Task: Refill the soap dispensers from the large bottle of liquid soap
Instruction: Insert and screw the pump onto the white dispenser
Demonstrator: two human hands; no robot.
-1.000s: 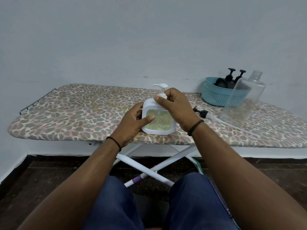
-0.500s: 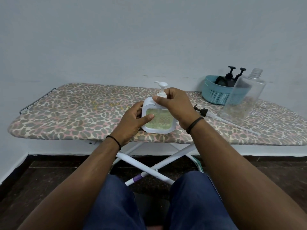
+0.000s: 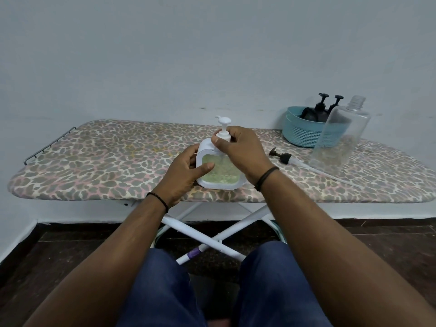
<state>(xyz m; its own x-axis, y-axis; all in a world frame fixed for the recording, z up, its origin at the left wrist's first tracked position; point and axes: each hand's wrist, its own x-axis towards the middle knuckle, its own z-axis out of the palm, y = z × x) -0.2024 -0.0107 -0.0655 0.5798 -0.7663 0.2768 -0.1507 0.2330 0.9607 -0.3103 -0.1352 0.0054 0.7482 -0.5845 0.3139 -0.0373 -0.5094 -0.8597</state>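
A white square soap dispenser (image 3: 218, 172) with greenish soap inside stands near the front edge of the ironing board (image 3: 99, 159). My left hand (image 3: 186, 174) grips its left side, thumb across the front. My right hand (image 3: 240, 149) pinches the collar of its white pump (image 3: 223, 128), which stands up above my fingers. The large clear bottle (image 3: 339, 135) stands uncapped at the right, nearly empty. Its black pump with a long tube (image 3: 283, 158) lies on the board between my right hand and the bottle.
A teal basket (image 3: 304, 133) behind the clear bottle holds dark pump dispensers (image 3: 319, 112). The board's wire rack (image 3: 47, 147) sticks out at the far left. White crossed legs (image 3: 212, 234) stand under the board above a dark floor. My knees are at the bottom.
The white pump head has risen higher above my right hand's fingers. Both hands stay on the dispenser in the same place.
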